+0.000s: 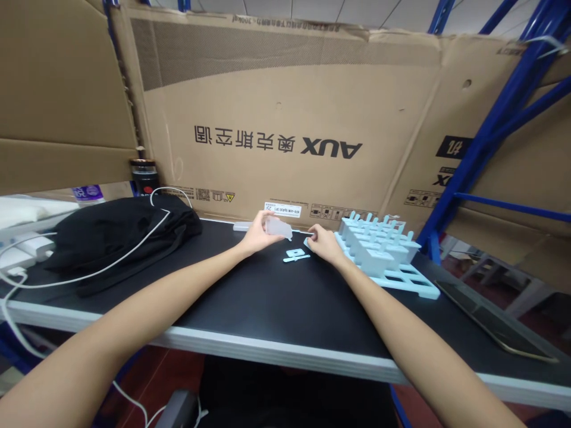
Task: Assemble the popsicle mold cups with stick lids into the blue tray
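Observation:
My left hand (259,233) is closed round a translucent white, cup-like piece (279,228), held tilted just above the table. To its right, my right hand (325,242) is in a pinch, and a thin pale stick (304,232) reaches from its fingers toward the translucent piece. A small light blue part shows by the right fingertips; whether it is held cannot be made out. Between and below the hands lie a flat light blue piece (295,253) and a slim light blue stick (297,258). Beside my right hand stands a light blue rack (407,277) carrying several block-shaped ice-pop moulds (377,260) with upright handles.
A phone or tablet (493,321) lies at the table's right side. Black cloth (120,238) and white cables (89,279) occupy the left, with a dark jar (145,176) behind. A large cardboard sheet (276,107) walls off the back; a blue metal frame (482,137) rises at right.

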`<state>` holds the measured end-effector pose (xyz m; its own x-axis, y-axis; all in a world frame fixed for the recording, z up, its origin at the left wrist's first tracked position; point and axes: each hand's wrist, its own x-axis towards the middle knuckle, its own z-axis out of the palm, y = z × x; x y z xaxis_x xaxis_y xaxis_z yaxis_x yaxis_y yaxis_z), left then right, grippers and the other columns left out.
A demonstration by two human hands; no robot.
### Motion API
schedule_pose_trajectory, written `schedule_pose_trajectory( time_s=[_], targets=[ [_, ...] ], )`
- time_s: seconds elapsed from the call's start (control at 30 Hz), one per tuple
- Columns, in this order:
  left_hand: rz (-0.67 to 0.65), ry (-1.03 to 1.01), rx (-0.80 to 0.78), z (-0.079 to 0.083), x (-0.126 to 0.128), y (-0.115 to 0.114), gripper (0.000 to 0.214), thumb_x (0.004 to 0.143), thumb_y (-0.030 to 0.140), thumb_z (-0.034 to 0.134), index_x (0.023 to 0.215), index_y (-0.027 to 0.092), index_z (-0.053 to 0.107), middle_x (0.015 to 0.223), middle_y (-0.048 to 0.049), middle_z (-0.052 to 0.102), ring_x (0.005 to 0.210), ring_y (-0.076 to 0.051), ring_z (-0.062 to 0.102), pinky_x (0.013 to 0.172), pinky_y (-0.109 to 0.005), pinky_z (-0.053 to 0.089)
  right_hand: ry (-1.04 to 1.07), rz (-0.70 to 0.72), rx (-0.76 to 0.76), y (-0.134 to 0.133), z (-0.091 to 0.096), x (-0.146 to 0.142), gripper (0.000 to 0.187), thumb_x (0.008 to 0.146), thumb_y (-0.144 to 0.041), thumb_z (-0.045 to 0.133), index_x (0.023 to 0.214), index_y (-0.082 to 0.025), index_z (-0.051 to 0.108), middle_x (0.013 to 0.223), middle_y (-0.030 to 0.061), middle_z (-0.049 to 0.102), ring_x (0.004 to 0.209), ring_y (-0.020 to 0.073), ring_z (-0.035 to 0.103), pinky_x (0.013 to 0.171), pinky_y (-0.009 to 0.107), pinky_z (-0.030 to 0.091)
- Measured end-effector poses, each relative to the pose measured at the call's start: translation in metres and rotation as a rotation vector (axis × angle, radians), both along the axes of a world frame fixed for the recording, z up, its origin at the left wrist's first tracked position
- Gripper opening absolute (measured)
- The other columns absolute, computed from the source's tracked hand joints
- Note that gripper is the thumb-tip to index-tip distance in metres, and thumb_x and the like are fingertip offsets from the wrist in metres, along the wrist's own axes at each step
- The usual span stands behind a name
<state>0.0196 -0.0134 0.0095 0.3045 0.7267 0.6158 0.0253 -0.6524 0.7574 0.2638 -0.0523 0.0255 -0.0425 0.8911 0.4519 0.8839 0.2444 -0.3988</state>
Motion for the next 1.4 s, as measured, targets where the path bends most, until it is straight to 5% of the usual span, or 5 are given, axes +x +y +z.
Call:
schedule_pose_trajectory(
  time_s=[0.17, 0.4, 0.77, 1.13, 1.4],
  targets=[
    [0.044, 0.042, -0.018, 0.004, -0.002, 0.0, 0.061, 0.068, 0.026, 0.075, 0.123, 0.02, 0.048, 0.121, -0.0111, 0.058, 0.098, -0.022, 0.062, 0.087, -0.044, 0.052, 0.511, 0.102, 0.059, -0.014, 0.021, -0.011, 0.029, 0.076, -0.031, 0.065, 0.101, -0.019, 0.059, 0.076, 0.0015, 0.071, 0.069, 0.0159, 0.063, 0.071, 0.029, 0.047],
    [0.101, 0.489, 0.334, 0.005, 0.0, -0.013, 0.036, 0.068, 0.022, 0.065, 0.101, 0.02, 0.051, 0.105, -0.0063, 0.052, 0.102, -0.026, 0.051, 0.09, -0.046, 0.047, 1.017, 0.5, -0.097, -0.033, 0.032, -0.043, 0.044, 0.065, -0.037, 0.081, 0.1, -0.02, 0.059, 0.079, -0.0005, 0.067, 0.07, 0.0133, 0.062, 0.073, 0.032, 0.054],
    [-0.21, 0.384, 0.291, -0.003, 0.003, -0.019, 0.077, 0.072, 0.016, 0.059, 0.136, 0.024, 0.017, 0.13, -0.0134, 0.051, 0.112, -0.026, 0.056, 0.096, -0.047, 0.045, 0.885, 0.54, -0.112, -0.036, 0.018, -0.06, 0.032, 0.07, -0.04, 0.077, 0.091, -0.019, 0.066, 0.089, 0.0035, 0.068, 0.083, 0.0164, 0.063, 0.075, 0.032, 0.053],
    [-0.137, 0.458, 0.269, 0.005, 0.003, -0.028, 0.04, 0.095, 0.049, 0.047, 0.126, 0.024, 0.039, 0.116, -0.0088, 0.059, 0.1, -0.023, 0.06, 0.09, -0.041, 0.046, 0.925, 0.436, -0.125, -0.03, 0.008, -0.065, 0.019, 0.073, -0.033, 0.072, 0.082, -0.02, 0.062, 0.08, -0.001, 0.062, 0.077, 0.0126, 0.058, 0.071, 0.028, 0.051],
    [-0.163, 0.435, 0.213, 0.005, 0.001, -0.025, 0.049, 0.096, 0.061, 0.036, 0.121, 0.02, 0.048, 0.093, -0.0049, 0.064, 0.083, -0.02, 0.06, 0.079, -0.035, 0.047, 0.951, 0.387, -0.236, -0.031, 0.004, -0.068, 0.015, 0.078, -0.028, 0.068, 0.083, -0.018, 0.057, 0.084, -0.0009, 0.061, 0.075, 0.0095, 0.061, 0.073, 0.026, 0.053]
  ],
)
